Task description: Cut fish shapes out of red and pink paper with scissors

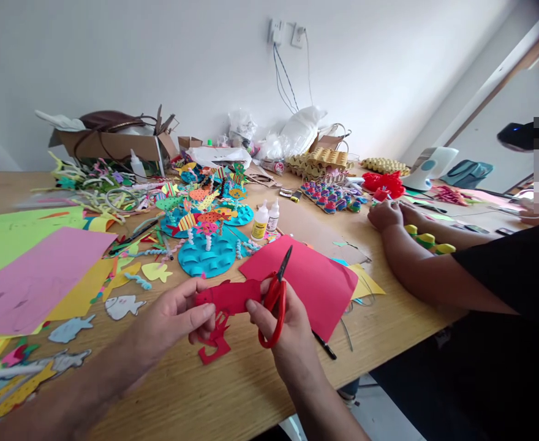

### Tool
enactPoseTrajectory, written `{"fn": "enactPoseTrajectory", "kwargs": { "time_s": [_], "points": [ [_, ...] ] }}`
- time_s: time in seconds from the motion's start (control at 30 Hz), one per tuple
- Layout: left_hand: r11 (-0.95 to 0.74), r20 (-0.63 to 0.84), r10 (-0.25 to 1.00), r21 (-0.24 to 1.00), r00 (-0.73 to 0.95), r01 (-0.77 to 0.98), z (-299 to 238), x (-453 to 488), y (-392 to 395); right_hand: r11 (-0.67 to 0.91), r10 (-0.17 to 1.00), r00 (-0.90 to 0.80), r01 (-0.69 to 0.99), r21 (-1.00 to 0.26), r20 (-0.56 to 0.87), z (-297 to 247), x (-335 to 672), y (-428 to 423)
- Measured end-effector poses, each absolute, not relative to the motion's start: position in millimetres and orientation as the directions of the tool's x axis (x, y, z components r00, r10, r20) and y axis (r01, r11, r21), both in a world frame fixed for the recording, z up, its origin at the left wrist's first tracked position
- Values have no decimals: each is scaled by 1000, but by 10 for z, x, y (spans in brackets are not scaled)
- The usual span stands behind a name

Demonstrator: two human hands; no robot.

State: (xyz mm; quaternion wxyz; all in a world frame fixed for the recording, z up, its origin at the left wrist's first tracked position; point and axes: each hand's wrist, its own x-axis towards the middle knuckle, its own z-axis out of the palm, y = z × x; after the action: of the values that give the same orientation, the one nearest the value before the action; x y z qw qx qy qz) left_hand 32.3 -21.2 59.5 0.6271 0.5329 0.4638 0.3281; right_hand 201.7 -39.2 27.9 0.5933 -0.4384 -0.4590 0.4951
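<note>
My left hand (175,318) pinches a red paper cut-out (228,296) by its left end, just above the wooden table (233,392). My right hand (283,327) grips red-handled scissors (275,300), blades pointing up and away, and its fingers also touch the cut-out's right end. A red paper scrap (214,346) hangs below the cut-out. A red paper sheet (315,278) lies flat just behind my right hand.
Pink (30,278), green and yellow sheets lie at left with paper fish (121,305). Blue fish displays (205,251), two glue bottles (261,222) and pipe cleaners (99,190) crowd the middle. A black pen (324,346) lies near the edge. Another person's arms (416,257) rest at right.
</note>
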Motion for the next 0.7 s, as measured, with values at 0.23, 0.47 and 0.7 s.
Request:
{"fn": "enactPoseTrajectory", "kwargs": {
  "time_s": [0.23,0.47,0.7],
  "points": [
    [230,-233,934,972,269,44,554,454,-273,112,990,123,-320,-941,76,200,1880,-416],
    [228,-243,943,969,226,91,550,342,-194,135,990,44,-105,-985,131,326,2095,-504],
    [182,-203,950,977,236,110,573,291,-152,-155,882,-441,61,-986,-166,350,2043,-745]
  ]
}}
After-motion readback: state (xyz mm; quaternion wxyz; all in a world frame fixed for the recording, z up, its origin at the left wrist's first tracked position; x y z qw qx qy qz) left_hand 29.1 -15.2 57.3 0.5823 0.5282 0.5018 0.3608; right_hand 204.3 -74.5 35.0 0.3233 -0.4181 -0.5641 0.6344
